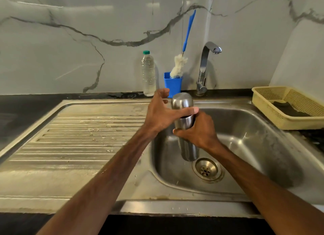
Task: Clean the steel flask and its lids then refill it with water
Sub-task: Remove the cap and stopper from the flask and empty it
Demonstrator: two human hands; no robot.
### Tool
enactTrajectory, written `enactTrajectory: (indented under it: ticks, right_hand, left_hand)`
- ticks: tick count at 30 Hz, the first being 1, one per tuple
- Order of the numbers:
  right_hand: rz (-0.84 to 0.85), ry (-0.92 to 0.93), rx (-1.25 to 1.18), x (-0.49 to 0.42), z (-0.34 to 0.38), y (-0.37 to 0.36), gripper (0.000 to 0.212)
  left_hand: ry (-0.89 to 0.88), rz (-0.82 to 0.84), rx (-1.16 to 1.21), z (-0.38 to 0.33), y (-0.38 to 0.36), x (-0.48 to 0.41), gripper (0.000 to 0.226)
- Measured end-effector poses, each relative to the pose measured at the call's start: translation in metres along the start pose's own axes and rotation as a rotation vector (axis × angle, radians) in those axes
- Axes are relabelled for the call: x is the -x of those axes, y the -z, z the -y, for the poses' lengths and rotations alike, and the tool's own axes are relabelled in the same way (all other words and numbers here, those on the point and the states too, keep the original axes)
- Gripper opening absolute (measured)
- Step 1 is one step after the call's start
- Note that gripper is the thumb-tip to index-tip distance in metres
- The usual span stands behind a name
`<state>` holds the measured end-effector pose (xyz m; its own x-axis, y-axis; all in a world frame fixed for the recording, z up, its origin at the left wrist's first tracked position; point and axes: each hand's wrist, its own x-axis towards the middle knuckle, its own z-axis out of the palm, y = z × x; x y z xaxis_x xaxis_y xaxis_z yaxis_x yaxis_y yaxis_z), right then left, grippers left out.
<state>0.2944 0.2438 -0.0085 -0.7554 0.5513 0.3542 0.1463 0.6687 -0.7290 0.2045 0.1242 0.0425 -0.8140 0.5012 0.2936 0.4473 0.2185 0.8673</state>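
"What is that flask (188, 147) made of?"

"Brushed steel, a slim cylinder with a dull sheen. A domed steel cap (182, 101) sits on top, and a dark band shows at the seam between the two."

"Which way is it pointing?"

"Its long axis is nearly upright, cap end up and leaning a touch to the left. The base hangs down inside the sink basin (245, 138), just beside the round drain (206, 170) — I can't tell whether it touches the bottom."

"And the hands?"

"The right hand (198, 131) wraps the body just below the cap, fingers curled round it from the right. The left hand (161, 112) is spread wide: its thumb lies straight across the front of the cap's lower edge, and the other fingers fan out loosely at the cap's left. I can't say if they touch it."

"What else is about?"

"A ribbed steel drainboard (78, 129) on the left, streaked and dull. Against the marble wall stand a clear plastic bottle (148, 75) and a blue cup (172, 85) holding a fluffy white brush (178, 64) on a blue handle, with the chrome tap (205, 66) to their right. A yellow mesh basket (287, 122) sits on the dark tabletop (26, 108) at far right."
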Motion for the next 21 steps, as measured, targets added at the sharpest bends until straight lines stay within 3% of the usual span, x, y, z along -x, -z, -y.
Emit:
enactTrajectory:
  ticks: [4, 8, 13, 16, 19, 21]
  right_hand:
    - [0.029, 0.033, -0.041, 0.004, 0.01, -0.013, 0.063]
    - [0.031, 0.021, -0.062, 0.001, 0.007, -0.01, 0.066]
    - [-0.022, -0.002, -0.005, -0.002, 0.001, 0.006, 0.053]
    - [-0.019, -0.019, 0.018, -0.002, -0.002, 0.008, 0.056]
    - [0.001, 0.016, 0.059, 0.0, 0.002, 0.003, 0.063]
    - [0.026, 0.038, 0.058, 0.001, 0.007, 0.0, 0.061]
  left_hand:
    - [-0.025, 0.004, 0.134, 0.004, -0.008, 0.002, 0.101]
    - [-0.078, 0.158, 0.17, 0.008, -0.002, -0.004, 0.074]
    - [-0.127, 0.327, 0.248, 0.013, 0.008, -0.009, 0.064]
    - [-0.135, 0.194, 0.191, 0.01, 0.006, -0.007, 0.062]
    - [-0.058, -0.006, 0.027, 0.006, -0.001, 0.003, 0.078]
    - [-0.029, -0.007, 0.021, 0.006, -0.005, 0.005, 0.084]
